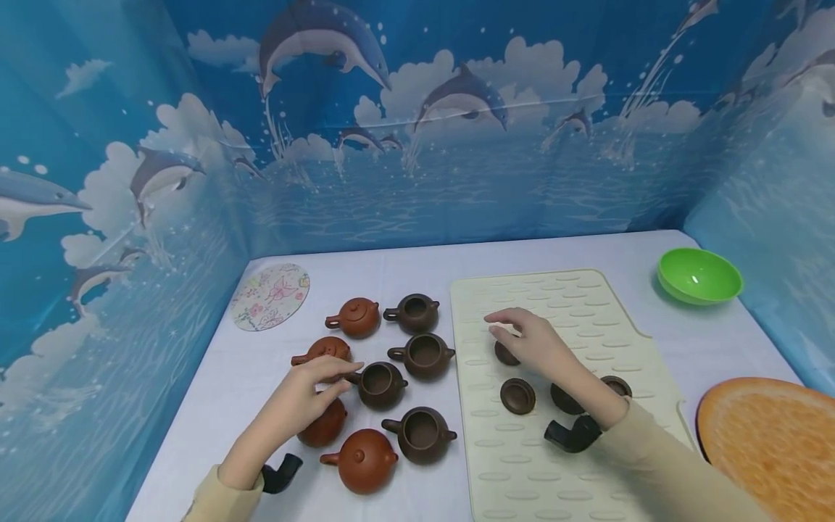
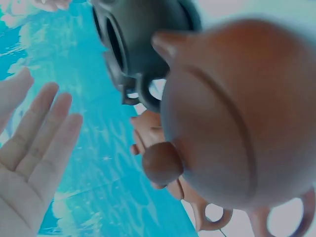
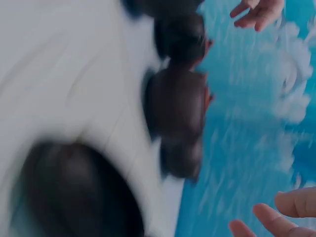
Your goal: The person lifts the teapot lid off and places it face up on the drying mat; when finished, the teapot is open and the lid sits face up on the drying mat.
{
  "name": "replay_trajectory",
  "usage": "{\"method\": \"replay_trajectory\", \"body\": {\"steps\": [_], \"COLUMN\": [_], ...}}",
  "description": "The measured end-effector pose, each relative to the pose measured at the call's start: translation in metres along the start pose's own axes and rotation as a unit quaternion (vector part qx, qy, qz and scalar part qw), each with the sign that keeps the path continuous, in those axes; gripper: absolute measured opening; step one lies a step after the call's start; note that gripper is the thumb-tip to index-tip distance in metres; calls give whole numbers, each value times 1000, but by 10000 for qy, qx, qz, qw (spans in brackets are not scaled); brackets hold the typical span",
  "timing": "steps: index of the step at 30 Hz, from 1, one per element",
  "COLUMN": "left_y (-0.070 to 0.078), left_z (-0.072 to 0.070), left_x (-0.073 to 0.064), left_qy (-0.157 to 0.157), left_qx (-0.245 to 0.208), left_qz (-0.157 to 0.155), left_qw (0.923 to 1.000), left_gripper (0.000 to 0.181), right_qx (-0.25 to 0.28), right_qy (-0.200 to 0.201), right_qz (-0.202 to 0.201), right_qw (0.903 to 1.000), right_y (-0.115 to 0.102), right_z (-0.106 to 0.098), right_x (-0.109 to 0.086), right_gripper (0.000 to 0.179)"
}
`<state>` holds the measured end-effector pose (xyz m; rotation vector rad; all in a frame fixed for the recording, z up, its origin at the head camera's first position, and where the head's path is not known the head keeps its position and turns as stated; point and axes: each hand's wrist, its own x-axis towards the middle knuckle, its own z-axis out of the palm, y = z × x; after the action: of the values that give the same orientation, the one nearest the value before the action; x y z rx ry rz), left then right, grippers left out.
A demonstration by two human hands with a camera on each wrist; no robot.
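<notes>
My left hand [image 1: 301, 397] hovers over the left teapots, its fingers extended and holding nothing. Its fingertips are nearest the handle of a dark brown lidless teapot [image 1: 381, 386]. Below it sits a reddish teapot [image 1: 324, 428], partly hidden by the hand; in the left wrist view a reddish lidded teapot [image 2: 222, 113] looms large beside the spread fingers [image 2: 47, 133]. My right hand [image 1: 531, 344] hangs above the cream mat [image 1: 515, 453], fingers loosely bent, nothing in them. Under it lies a dark teapot lid [image 1: 505, 354], partly covered; another lid [image 1: 518, 396] lies just in front.
More dark lidless teapots [image 1: 424, 357] stand in a column left of the mat, with reddish lidded teapots [image 1: 364, 461] farther left. Further lids [image 1: 617, 386] lie under the right forearm. A green bowl [image 1: 699, 276], a bread-patterned round mat [image 1: 770, 442] and a floral disc [image 1: 270, 297] lie around.
</notes>
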<state>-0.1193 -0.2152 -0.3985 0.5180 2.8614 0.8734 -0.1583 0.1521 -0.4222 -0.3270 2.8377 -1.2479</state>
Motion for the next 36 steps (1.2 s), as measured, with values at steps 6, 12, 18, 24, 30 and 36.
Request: {"method": "replay_trajectory", "body": {"steps": [6, 12, 18, 24, 30, 36], "left_y": [2, -9, -20, -29, -34, -36], "left_z": [14, 38, 45, 48, 48, 46], "left_x": [-43, -70, -77, -78, -78, -78], "left_qy": [80, 24, -110, -204, -160, -108], "left_qx": [-361, -721, -756, -595, -594, -665], "left_qz": [113, -156, -483, -542, -407, -121], "left_qw": [9993, 9973, 9959, 9965, 9973, 9977], "left_gripper": [33, 28, 30, 30, 27, 23], "right_qx": [541, 1128, 1375, 667, -313, -463], "right_qy": [-407, -1215, -1939, -2353, -2167, -1888], "right_qz": [-546, -973, -1449, -1900, -2497, -2589], "right_qw": [9962, 9813, 9605, 9508, 9432, 9461], "right_y": [-37, -66, -86, -105, -117, -120], "right_z": [27, 55, 84, 113, 133, 138], "right_x": [-11, -22, -30, -38, -46, -47], "right_gripper": [25, 21, 20, 19, 16, 11]}}
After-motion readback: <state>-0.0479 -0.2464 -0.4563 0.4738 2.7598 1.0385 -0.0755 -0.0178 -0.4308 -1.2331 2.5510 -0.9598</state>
